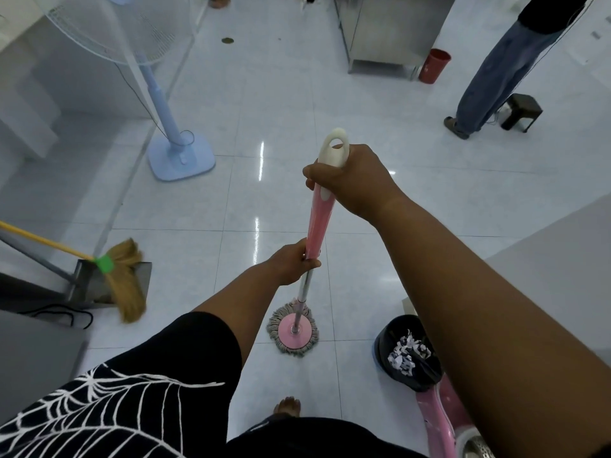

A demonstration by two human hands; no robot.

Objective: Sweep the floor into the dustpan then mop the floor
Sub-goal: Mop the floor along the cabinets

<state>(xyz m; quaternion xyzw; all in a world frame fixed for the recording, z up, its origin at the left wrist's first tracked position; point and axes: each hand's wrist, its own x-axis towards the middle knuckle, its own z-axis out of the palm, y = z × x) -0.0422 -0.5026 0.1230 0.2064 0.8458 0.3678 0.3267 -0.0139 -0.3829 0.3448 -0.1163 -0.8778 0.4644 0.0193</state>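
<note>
I hold a pink mop (318, 223) nearly upright in front of me. My right hand (352, 180) grips its white looped top end. My left hand (292, 264) grips the lower end of the pink grip, where the metal pole begins. The round mop head (293, 332), pink disc with grey strands, rests flat on the white tiled floor (205, 209) just ahead of my bare foot. At the left, a straw broom (127, 282) with a yellow handle leans into a metal dustpan (89, 282).
A pale blue pedestal fan (180, 153) stands at the left. A black bin of shredded paper (408, 355) and a pink mop bucket (446, 421) sit at my lower right. Another person's legs (489, 81), a small dark stool (522, 112), a red bin (434, 66) and a steel cabinet (386, 31) are farther back.
</note>
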